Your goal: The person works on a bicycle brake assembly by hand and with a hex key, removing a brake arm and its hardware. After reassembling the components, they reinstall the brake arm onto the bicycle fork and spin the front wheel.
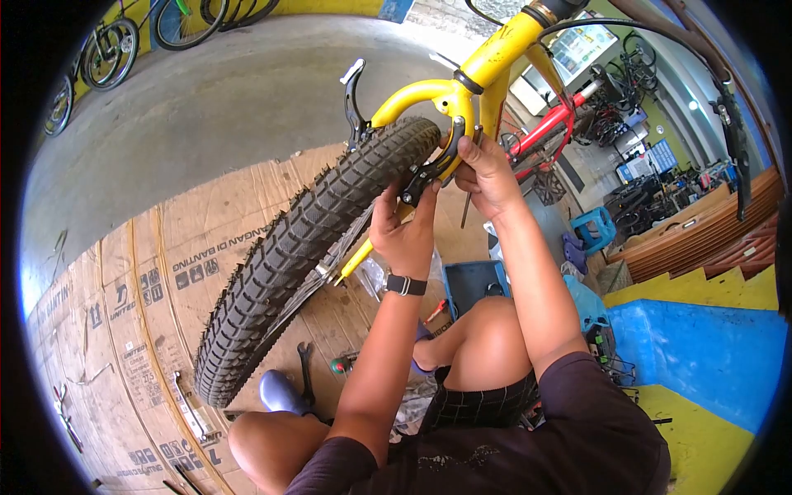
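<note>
A yellow bicycle fork (412,92) carries a wheel with a knobby black tire (305,214). One black brake arm (355,103) stands out on the far side of the tire. My left hand (404,231), with a watch at the wrist, closes its thumb and fingers around the lower part of the near brake arm (429,172), beside the tire. Higher up, my right hand (492,177) is closed on a thin dark metal rod (464,213), its thumb close to the same brake arm. The right fingertips are partly hidden behind the fork.
Cardboard (165,272) covers the floor, with a wrench (306,371) and another long spanner (190,404) on it. A blue tray (474,280) stands near my knee. A red bicycle frame (540,128) and a blue stool (594,231) are to the right.
</note>
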A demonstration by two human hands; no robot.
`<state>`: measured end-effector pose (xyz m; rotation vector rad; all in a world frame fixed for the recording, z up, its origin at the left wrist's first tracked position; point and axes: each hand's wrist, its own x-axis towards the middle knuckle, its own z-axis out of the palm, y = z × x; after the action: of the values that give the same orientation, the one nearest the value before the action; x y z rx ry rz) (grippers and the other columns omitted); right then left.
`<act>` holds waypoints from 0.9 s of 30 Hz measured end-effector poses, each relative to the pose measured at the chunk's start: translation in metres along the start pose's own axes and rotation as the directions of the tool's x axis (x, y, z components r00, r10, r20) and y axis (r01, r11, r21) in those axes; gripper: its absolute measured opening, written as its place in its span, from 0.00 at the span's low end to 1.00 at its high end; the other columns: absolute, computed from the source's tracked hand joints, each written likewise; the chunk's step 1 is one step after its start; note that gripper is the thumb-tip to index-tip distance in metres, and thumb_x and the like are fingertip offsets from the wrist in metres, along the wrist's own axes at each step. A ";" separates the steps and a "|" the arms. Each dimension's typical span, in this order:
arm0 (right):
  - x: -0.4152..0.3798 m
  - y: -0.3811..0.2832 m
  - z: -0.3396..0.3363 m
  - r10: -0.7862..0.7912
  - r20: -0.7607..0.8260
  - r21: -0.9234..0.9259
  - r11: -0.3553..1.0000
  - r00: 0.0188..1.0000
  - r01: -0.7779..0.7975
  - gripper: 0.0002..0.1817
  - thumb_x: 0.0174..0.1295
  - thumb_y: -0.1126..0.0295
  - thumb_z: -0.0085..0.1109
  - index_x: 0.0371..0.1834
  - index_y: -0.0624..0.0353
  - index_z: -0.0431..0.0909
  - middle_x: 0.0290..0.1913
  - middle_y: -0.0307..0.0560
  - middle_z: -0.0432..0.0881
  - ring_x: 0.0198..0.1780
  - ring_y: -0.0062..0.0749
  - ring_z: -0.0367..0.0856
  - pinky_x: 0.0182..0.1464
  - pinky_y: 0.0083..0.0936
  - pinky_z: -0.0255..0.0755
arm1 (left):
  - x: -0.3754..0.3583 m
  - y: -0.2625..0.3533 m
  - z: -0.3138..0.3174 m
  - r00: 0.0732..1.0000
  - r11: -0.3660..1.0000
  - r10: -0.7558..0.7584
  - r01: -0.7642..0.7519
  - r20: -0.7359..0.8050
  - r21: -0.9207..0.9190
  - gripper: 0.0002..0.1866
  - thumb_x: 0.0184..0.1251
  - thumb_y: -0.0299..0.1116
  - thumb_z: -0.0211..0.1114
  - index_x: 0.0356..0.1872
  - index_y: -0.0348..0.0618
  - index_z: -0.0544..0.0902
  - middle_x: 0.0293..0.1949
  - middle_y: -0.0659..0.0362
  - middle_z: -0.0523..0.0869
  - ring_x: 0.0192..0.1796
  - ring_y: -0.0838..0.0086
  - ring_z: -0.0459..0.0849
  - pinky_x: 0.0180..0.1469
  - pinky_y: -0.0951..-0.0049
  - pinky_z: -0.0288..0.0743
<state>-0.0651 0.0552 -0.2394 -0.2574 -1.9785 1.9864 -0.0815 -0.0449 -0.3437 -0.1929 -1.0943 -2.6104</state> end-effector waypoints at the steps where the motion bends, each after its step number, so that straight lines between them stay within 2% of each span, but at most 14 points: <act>1: 0.000 0.000 0.000 -0.002 0.001 0.003 1.000 1.000 0.002 0.24 0.57 0.50 0.78 0.41 0.51 0.73 0.25 0.23 0.68 0.17 0.05 0.57 0.18 0.10 0.47 | 0.000 -0.001 0.000 1.000 1.000 -0.006 0.006 -0.002 0.003 0.21 0.55 0.24 0.81 0.50 0.30 0.85 0.44 0.55 0.89 0.44 0.76 0.86 0.50 0.75 0.80; 13: -0.001 -0.001 0.001 0.003 0.005 0.001 1.000 1.000 -0.003 0.24 0.58 0.50 0.77 0.41 0.52 0.73 0.24 0.23 0.67 0.16 0.06 0.57 0.18 0.11 0.47 | -0.001 0.000 0.000 0.999 0.999 -0.031 0.031 -0.016 0.006 0.22 0.54 0.25 0.82 0.49 0.31 0.85 0.44 0.56 0.90 0.43 0.78 0.86 0.48 0.76 0.80; 16: -0.002 -0.001 0.002 -0.008 0.003 0.016 1.000 1.000 0.008 0.26 0.57 0.50 0.78 0.45 0.55 0.75 0.25 0.24 0.69 0.17 0.06 0.57 0.18 0.10 0.48 | -0.002 0.001 0.000 0.999 0.999 -0.039 0.039 -0.017 0.006 0.22 0.54 0.25 0.82 0.50 0.31 0.84 0.44 0.56 0.90 0.44 0.78 0.86 0.50 0.76 0.80; 21: -0.006 0.005 -0.009 -0.040 0.145 0.068 0.997 0.989 0.031 0.34 0.55 0.49 0.78 0.56 0.59 0.75 0.28 0.25 0.71 0.18 0.06 0.57 0.19 0.10 0.48 | -0.004 -0.002 -0.004 0.999 0.999 -0.033 0.034 0.037 -0.015 0.25 0.55 0.24 0.81 0.53 0.28 0.82 0.49 0.53 0.89 0.48 0.75 0.86 0.52 0.75 0.80; 24: -0.012 0.012 -0.013 -0.131 0.197 0.098 0.989 0.972 0.113 0.40 0.53 0.48 0.79 0.62 0.60 0.73 0.31 0.25 0.72 0.20 0.05 0.58 0.20 0.09 0.48 | -0.007 -0.012 -0.010 0.997 0.999 0.036 -0.038 0.065 0.018 0.26 0.57 0.23 0.79 0.57 0.26 0.80 0.54 0.49 0.86 0.54 0.71 0.85 0.56 0.74 0.79; 25: -0.015 0.012 -0.013 -0.168 0.209 0.106 0.983 0.963 0.148 0.41 0.53 0.47 0.80 0.63 0.61 0.73 0.32 0.25 0.73 0.20 0.04 0.58 0.20 0.09 0.48 | -0.009 -0.015 -0.014 0.996 1.000 0.013 -0.011 0.084 -0.015 0.26 0.60 0.23 0.77 0.58 0.26 0.79 0.56 0.48 0.85 0.56 0.70 0.84 0.58 0.72 0.78; 27: -0.017 0.019 -0.019 -0.183 0.174 0.010 0.983 0.968 0.184 0.49 0.49 0.41 0.79 0.67 0.64 0.71 0.38 0.29 0.78 0.21 0.04 0.56 0.21 0.09 0.47 | -0.009 -0.018 -0.022 0.991 0.996 -0.033 0.044 0.126 -0.079 0.25 0.65 0.22 0.72 0.61 0.25 0.77 0.59 0.46 0.83 0.60 0.67 0.82 0.62 0.70 0.77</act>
<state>-0.0445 0.0678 -0.2602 0.1001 -2.0303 1.9421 -0.0788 -0.0463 -0.3736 -0.3613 -1.0412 -2.7116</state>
